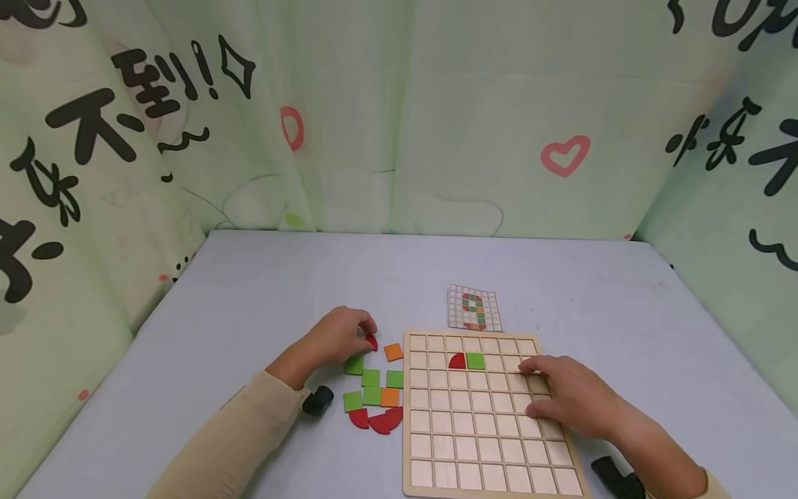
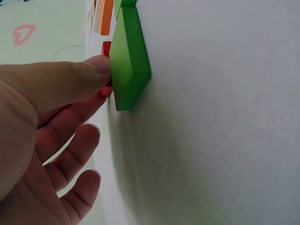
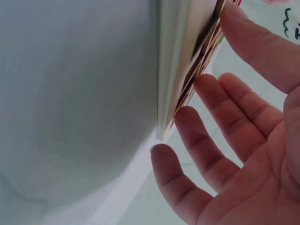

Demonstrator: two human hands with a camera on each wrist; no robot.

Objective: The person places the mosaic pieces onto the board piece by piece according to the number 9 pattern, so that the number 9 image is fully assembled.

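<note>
Left of the wooden grid board (image 1: 407, 416), my left hand (image 1: 337, 336) pinches a red quarter-circle tile (image 1: 372, 342) between thumb and forefinger, at the table surface. In the left wrist view a green square tile (image 2: 129, 58) stands close in front of it, partly hiding the red tile. My right hand (image 1: 576, 396) lies over the board's right side, its fingers extended and holding nothing. On the board, another red quarter-circle (image 1: 458, 361) sits in a cell near the top, with a green square (image 1: 476, 361) in the cell to its right.
Several loose green squares (image 1: 370, 378), two orange squares (image 1: 393, 352) and red curved tiles (image 1: 386, 420) lie along the board's left edge. A small printed pattern card (image 1: 475, 308) lies behind the board. Printed curtains (image 1: 474, 104) surround the white table (image 1: 299, 277).
</note>
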